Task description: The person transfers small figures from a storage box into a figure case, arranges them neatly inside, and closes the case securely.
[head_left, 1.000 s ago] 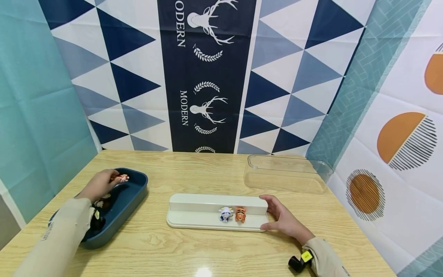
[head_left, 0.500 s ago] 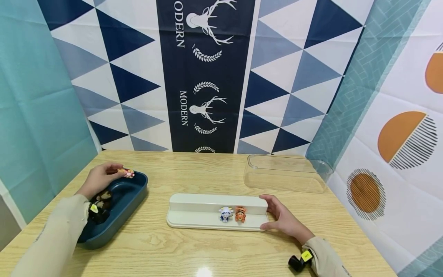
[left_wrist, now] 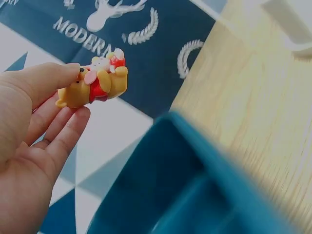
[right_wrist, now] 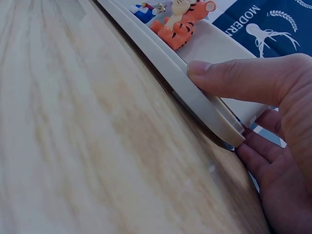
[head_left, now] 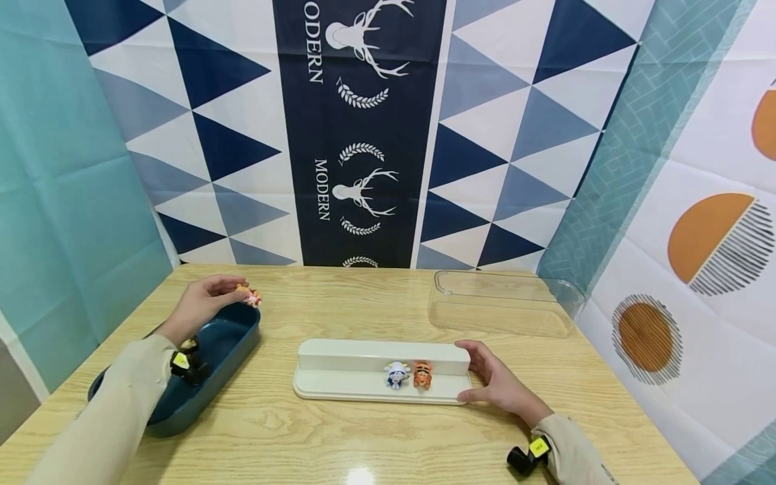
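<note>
My left hand [head_left: 209,302] pinches a small yellow bear figurine [left_wrist: 99,87] in a red shirt between thumb and fingers. It holds the figurine over the far end of the dark blue bin [head_left: 225,335]. In the head view my right hand [head_left: 498,384] grips the right end of a white stepped display base [head_left: 339,379], thumb on its front edge and fingers behind. On the base's lower step sit an orange tiger figurine [head_left: 422,375] and, to its left, a blue figurine with a white horned hood [head_left: 397,374].
A brown figurine [head_left: 190,345] lies in the bin, partly hidden by the left wrist camera [head_left: 189,367]. A transparent cover [head_left: 500,313] stands at the back right of the wooden table [head_left: 339,444]. Patterned cloths hang behind and at both sides.
My left hand has lifted the bear figurine out of the bin and moved it rightward and away, to above the far rim. My right hand stays on the base.
</note>
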Demonstrator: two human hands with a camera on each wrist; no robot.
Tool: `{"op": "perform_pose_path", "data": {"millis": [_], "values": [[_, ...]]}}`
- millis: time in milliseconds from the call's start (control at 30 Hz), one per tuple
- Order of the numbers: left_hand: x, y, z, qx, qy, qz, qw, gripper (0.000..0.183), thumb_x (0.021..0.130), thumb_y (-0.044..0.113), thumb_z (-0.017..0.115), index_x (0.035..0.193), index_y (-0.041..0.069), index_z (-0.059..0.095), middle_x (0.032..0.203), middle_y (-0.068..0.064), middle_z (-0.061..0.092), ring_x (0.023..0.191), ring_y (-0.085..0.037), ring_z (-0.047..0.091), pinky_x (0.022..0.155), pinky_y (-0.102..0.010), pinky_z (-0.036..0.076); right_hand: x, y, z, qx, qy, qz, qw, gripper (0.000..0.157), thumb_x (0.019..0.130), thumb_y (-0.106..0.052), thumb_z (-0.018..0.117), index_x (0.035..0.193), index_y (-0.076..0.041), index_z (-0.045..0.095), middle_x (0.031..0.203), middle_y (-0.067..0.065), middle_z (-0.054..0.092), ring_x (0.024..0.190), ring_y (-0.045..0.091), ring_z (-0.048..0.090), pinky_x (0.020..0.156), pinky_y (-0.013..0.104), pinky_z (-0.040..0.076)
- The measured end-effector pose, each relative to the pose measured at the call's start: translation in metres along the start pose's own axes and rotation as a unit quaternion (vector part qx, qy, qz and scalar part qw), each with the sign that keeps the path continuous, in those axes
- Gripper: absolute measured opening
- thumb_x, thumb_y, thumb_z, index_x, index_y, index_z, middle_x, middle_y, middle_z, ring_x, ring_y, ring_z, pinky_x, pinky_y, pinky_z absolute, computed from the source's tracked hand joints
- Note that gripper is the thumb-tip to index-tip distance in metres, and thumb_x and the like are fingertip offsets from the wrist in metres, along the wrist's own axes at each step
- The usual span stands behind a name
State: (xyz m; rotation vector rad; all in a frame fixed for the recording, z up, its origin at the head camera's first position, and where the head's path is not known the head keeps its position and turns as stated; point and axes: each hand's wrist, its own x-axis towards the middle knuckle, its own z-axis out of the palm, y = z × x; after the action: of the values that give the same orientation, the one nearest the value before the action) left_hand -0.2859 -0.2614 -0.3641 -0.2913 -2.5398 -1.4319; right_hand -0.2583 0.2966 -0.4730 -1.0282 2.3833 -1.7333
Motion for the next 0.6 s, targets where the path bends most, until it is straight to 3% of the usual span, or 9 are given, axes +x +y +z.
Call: {"op": "perform_pose_path", "data": {"millis": [233,433,600], "values": [[0.003,0.020,0.026,-0.049,-0.023,0.021,0.9983,0.048,0.095,0.019,0.069,0.134,-0.006,0.057,0.128,-0.025,0.061,0.094,0.002,0.061,0.082,-0.014,0.050,0.001,0.001,-0.001,-0.001,0.000,0.002,1.000,0.089,0.073,0.000,0.085,0.145,0.007,0.033,0.142,0.033,0.040,0.123,-0.001,0.049,0.100,0.014,0.038],[0.003,0.031,0.043,-0.067,-0.033,0.026,0.9969,0.046,0.092,0.015,0.073,0.131,-0.004,0.060,0.125,-0.021,0.064,0.092,-0.003,0.064,0.081,-0.018,0.052,0.001,0.000,-0.001,0.003,0.000,0.007,1.000,0.088,0.073,0.000,0.085,0.145,0.006,0.034,0.143,0.034,0.039,0.122,-0.001,0.049,0.100,0.014,0.038],[0.005,0.035,0.059,-0.114,-0.048,0.031,0.9918,0.041,0.090,0.007,0.073,0.126,-0.007,0.062,0.121,-0.019,0.067,0.091,-0.006,0.066,0.081,-0.022,0.054,0.002,0.003,-0.002,0.005,0.001,0.007,1.000,0.089,0.073,0.000,0.085,0.144,0.007,0.034,0.143,0.033,0.040,0.123,-0.001,0.049,0.100,0.014,0.038]]}}
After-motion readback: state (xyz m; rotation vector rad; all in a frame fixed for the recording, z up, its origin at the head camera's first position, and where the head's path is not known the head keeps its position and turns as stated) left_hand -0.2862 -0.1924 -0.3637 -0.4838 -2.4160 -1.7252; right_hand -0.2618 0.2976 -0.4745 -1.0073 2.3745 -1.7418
